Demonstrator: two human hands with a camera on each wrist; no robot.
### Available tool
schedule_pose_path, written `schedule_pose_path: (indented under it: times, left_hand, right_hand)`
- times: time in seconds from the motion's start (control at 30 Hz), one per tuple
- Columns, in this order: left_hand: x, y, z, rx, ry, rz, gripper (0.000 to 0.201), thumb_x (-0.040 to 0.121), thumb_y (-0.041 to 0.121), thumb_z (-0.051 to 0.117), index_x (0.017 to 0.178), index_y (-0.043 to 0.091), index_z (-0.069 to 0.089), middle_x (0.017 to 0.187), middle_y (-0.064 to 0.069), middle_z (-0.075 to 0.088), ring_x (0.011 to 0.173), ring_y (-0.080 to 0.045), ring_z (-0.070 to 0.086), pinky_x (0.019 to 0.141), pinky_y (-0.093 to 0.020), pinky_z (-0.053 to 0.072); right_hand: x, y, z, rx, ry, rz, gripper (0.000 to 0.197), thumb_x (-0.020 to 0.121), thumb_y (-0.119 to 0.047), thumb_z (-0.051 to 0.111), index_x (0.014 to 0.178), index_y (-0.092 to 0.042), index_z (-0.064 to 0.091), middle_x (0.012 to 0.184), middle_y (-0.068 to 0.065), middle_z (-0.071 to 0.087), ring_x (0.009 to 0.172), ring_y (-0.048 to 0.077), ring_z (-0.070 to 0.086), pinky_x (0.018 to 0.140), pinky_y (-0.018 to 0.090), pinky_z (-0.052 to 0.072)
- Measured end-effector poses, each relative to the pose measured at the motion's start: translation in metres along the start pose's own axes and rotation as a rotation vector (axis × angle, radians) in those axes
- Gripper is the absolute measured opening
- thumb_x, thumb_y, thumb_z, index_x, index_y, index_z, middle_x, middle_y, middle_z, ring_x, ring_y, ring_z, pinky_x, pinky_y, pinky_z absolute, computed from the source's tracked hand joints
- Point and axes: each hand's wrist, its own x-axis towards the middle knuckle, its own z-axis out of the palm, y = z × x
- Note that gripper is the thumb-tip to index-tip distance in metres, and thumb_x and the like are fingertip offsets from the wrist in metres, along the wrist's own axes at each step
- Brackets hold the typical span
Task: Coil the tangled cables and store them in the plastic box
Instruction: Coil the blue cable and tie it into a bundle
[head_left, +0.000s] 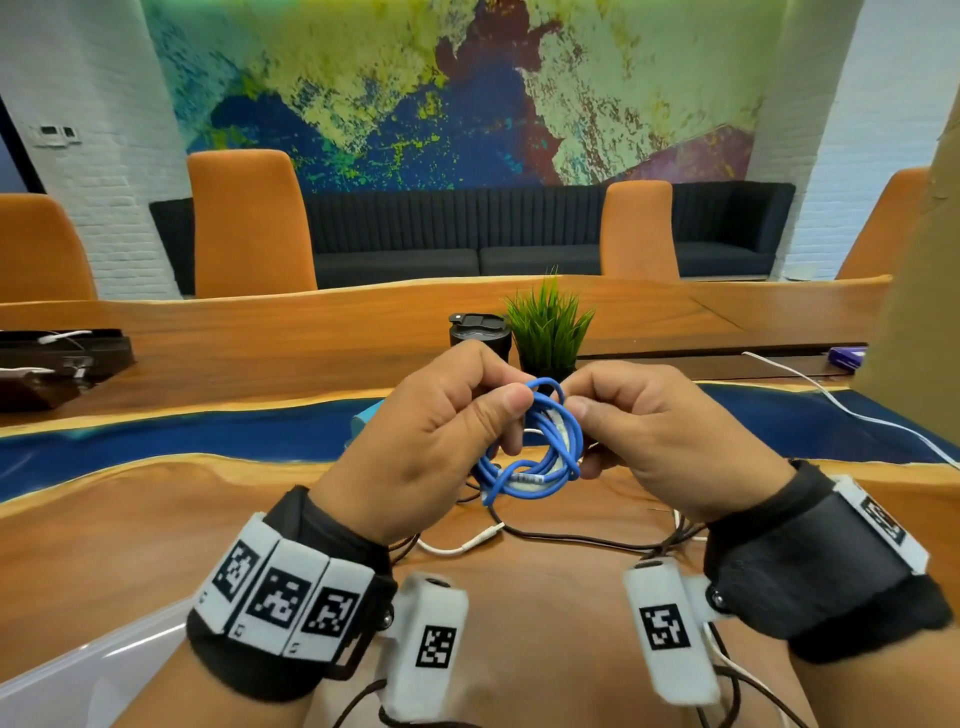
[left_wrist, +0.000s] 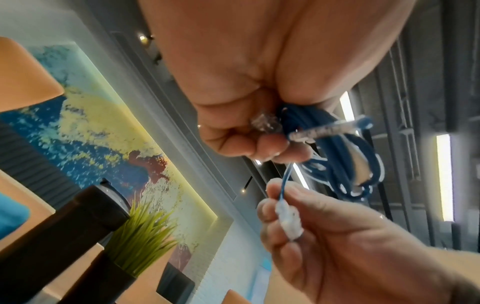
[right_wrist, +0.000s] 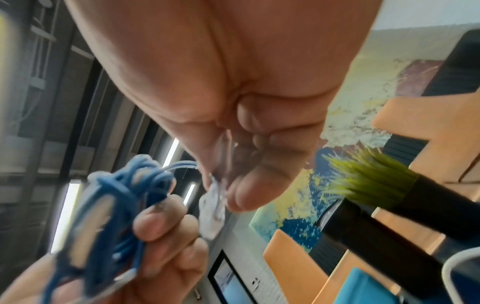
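Note:
A blue network cable (head_left: 540, 447), wound into a small coil, hangs in the air above the wooden table (head_left: 156, 535). My left hand (head_left: 483, 400) grips the coil's left side with curled fingers (left_wrist: 259, 144). My right hand (head_left: 587, 400) pinches the cable's free end by its clear plug (left_wrist: 288, 222), close against the coil (left_wrist: 340, 152). In the right wrist view the plug (right_wrist: 213, 214) sits between thumb and fingers, with the coil (right_wrist: 103, 205) at lower left. A pale plastic box rim (head_left: 104, 654) shows at the bottom left.
Loose white (head_left: 457, 545) and black cables (head_left: 571, 540) lie on the table under my hands. Behind them stand a potted plant (head_left: 550, 327) and a black tumbler (head_left: 478, 332). A dark tray (head_left: 52, 358) sits far left, and another white cable (head_left: 831, 400) trails right.

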Motion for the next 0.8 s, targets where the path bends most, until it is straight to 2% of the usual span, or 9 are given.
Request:
schedule_pose_path:
  times: [0.07, 0.13, 0.23, 0.3, 0.37, 0.43, 0.57, 0.67, 0.8]
  left_hand:
    - [0.0, -0.001, 0.004, 0.024, 0.026, 0.021, 0.015, 0.098, 0.03, 0.048, 0.098, 0.022, 0.06, 0.073, 0.0, 0.062, 0.066, -0.005, 0.055, 0.061, -0.019, 0.045]
    - [0.0, -0.001, 0.008, 0.034, 0.05, 0.042, 0.014, 0.098, 0.03, 0.048, 0.098, 0.022, 0.059, 0.073, 0.004, 0.059, 0.067, -0.005, 0.055, 0.063, -0.016, 0.044]
    - [-0.002, 0.0, 0.017, 0.004, 0.07, 0.06, 0.015, 0.098, 0.029, 0.047, 0.1, 0.019, 0.058, 0.077, 0.019, 0.061, 0.072, -0.004, 0.061, 0.064, -0.016, 0.048]
    - [-0.002, 0.0, 0.021, 0.022, 0.086, 0.082, 0.013, 0.098, 0.03, 0.047, 0.1, 0.023, 0.057, 0.081, 0.022, 0.062, 0.074, -0.004, 0.062, 0.064, -0.018, 0.05]
    - [-0.002, 0.0, 0.021, 0.001, 0.106, 0.089, 0.011, 0.098, 0.029, 0.046, 0.099, 0.025, 0.057, 0.08, 0.022, 0.062, 0.073, -0.003, 0.062, 0.063, -0.016, 0.049]
    - [-0.001, -0.001, 0.016, -0.007, 0.126, 0.099, 0.012, 0.099, 0.026, 0.046, 0.099, 0.024, 0.057, 0.076, 0.018, 0.061, 0.068, -0.004, 0.058, 0.061, -0.015, 0.046]
    - [0.0, -0.003, 0.01, 0.005, 0.12, 0.106, 0.014, 0.099, 0.026, 0.046, 0.101, 0.019, 0.058, 0.072, 0.01, 0.056, 0.065, -0.007, 0.053, 0.058, -0.02, 0.044]
    - [-0.002, -0.003, 0.016, 0.02, 0.076, 0.096, 0.014, 0.099, 0.029, 0.046, 0.101, 0.021, 0.057, 0.076, 0.012, 0.058, 0.068, -0.008, 0.055, 0.06, -0.02, 0.046]
    - [-0.003, -0.004, 0.019, 0.096, 0.083, 0.108, 0.013, 0.099, 0.033, 0.046, 0.102, 0.026, 0.056, 0.09, 0.015, 0.064, 0.081, -0.007, 0.065, 0.065, -0.019, 0.053]
  right_hand:
    - [0.001, -0.003, 0.007, 0.166, 0.083, 0.061, 0.019, 0.099, -0.007, 0.048, 0.096, -0.004, 0.067, 0.082, 0.017, 0.067, 0.068, 0.021, 0.064, 0.059, 0.032, 0.059]
    - [0.002, -0.005, 0.013, 0.377, 0.168, 0.121, 0.019, 0.099, -0.008, 0.048, 0.098, -0.001, 0.067, 0.084, 0.02, 0.067, 0.069, 0.025, 0.064, 0.056, 0.03, 0.058]
    - [0.003, -0.007, 0.024, 0.546, 0.21, 0.173, 0.022, 0.098, -0.013, 0.051, 0.103, 0.0, 0.067, 0.083, 0.016, 0.07, 0.066, 0.023, 0.064, 0.054, 0.029, 0.055]
    - [0.003, -0.006, 0.031, 0.554, 0.225, 0.181, 0.023, 0.098, -0.017, 0.051, 0.102, -0.002, 0.068, 0.081, 0.015, 0.069, 0.065, 0.022, 0.062, 0.053, 0.03, 0.054]
    - [0.003, -0.004, 0.031, 0.516, 0.213, 0.169, 0.022, 0.098, -0.018, 0.052, 0.101, -0.004, 0.068, 0.077, 0.01, 0.069, 0.062, 0.018, 0.062, 0.052, 0.027, 0.052]
    - [0.002, -0.004, 0.027, 0.479, 0.168, 0.148, 0.019, 0.097, -0.018, 0.054, 0.1, -0.006, 0.068, 0.076, 0.008, 0.07, 0.063, 0.017, 0.064, 0.053, 0.027, 0.052]
    - [0.0, -0.007, 0.016, 0.484, 0.144, 0.11, 0.017, 0.094, -0.013, 0.055, 0.099, -0.003, 0.068, 0.078, 0.013, 0.07, 0.064, 0.019, 0.064, 0.051, 0.026, 0.052]
    - [0.0, -0.008, 0.021, 0.542, 0.202, 0.112, 0.019, 0.096, -0.01, 0.053, 0.102, 0.001, 0.067, 0.078, 0.014, 0.07, 0.06, 0.018, 0.066, 0.05, 0.023, 0.053]
    - [0.001, -0.009, 0.029, 0.596, 0.271, 0.169, 0.02, 0.096, -0.013, 0.052, 0.101, 0.0, 0.067, 0.077, 0.013, 0.07, 0.059, 0.018, 0.064, 0.051, 0.026, 0.053]
